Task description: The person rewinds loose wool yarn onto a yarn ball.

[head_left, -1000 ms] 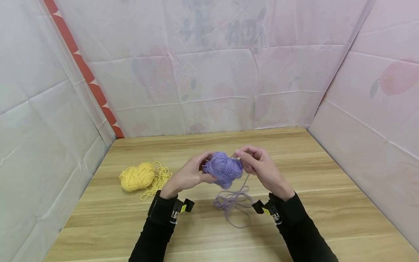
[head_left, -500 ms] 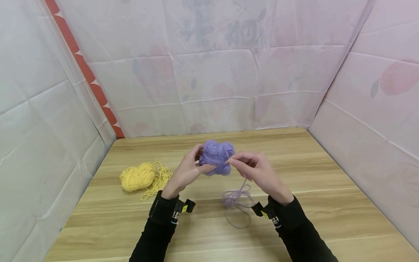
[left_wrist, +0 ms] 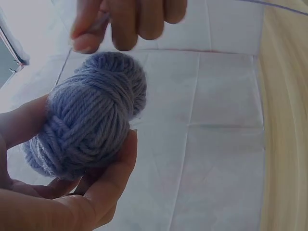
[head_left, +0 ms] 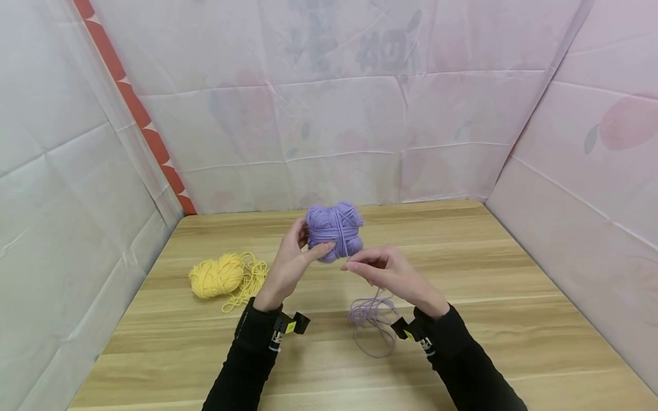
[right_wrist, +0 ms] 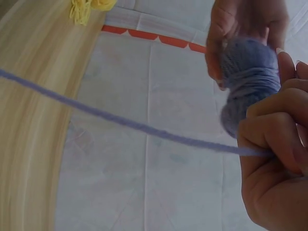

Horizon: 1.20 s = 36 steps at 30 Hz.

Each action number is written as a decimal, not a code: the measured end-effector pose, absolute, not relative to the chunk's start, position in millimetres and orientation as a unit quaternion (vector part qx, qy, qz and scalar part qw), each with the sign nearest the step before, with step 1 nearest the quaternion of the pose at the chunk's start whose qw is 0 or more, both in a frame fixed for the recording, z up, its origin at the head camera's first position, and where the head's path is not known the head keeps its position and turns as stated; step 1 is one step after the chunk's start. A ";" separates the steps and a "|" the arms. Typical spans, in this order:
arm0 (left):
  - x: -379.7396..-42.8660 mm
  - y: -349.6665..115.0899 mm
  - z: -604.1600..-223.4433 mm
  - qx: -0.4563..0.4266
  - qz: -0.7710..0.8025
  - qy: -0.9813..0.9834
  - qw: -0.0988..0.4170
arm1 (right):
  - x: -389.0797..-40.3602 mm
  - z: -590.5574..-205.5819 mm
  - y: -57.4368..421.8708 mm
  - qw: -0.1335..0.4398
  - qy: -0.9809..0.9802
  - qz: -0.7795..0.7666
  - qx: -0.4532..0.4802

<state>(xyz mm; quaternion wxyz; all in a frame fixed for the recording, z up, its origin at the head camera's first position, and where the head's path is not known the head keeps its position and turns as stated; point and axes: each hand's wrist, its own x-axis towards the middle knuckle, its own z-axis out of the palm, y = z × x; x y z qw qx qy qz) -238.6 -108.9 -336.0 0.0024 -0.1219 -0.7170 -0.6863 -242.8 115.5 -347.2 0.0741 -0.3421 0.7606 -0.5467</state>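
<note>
My left hand (head_left: 290, 260) grips a purple ball of yarn (head_left: 336, 231) by its left side, thumb across the front, up over the table. In the left wrist view the ball (left_wrist: 86, 115) is wound in bands round its waist, with fingers on both sides. Just below and right of it, my right hand (head_left: 393, 274) pinches the purple strand (left_wrist: 61, 71) between thumb and forefinger, taut to the ball. The strand (right_wrist: 139, 126) runs out of the curled right fingers on the other side, down toward a loose purple tangle (head_left: 374, 314) on the table.
A yellow ball of yarn (head_left: 217, 276) lies on the wooden table (head_left: 319, 365) at the left, its loose strands (head_left: 252, 279) beside it. White printed sheets (head_left: 339, 125) wall the table at the back and both sides. Small cameras sit on both wrists.
The purple ball has gone up and slightly left in the left hand, turning as it went. The right hand has come down and left, drawing the strand round the ball's front.
</note>
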 end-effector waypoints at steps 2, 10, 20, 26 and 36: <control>-238.1 -108.5 -335.6 -0.124 -0.692 -0.712 0.003 | -244.7 -349.9 114.2 0.083 0.762 -0.545 -0.339; -237.6 -108.2 -335.2 -0.141 -0.720 -0.679 -0.010 | -250.9 -358.6 110.2 0.098 0.767 -0.547 -0.321; -236.5 -115.9 -332.3 -0.208 -0.751 -0.618 -0.103 | -260.6 -363.1 121.9 0.139 0.732 -0.596 -0.298; -236.1 -121.4 -331.6 -0.263 -0.729 -0.615 -0.144 | -266.5 -361.8 136.8 0.139 0.700 -0.612 -0.341; -234.7 -123.9 -329.1 -0.285 -0.691 -0.648 -0.149 | -269.1 -360.2 144.0 0.184 0.664 -0.644 -0.333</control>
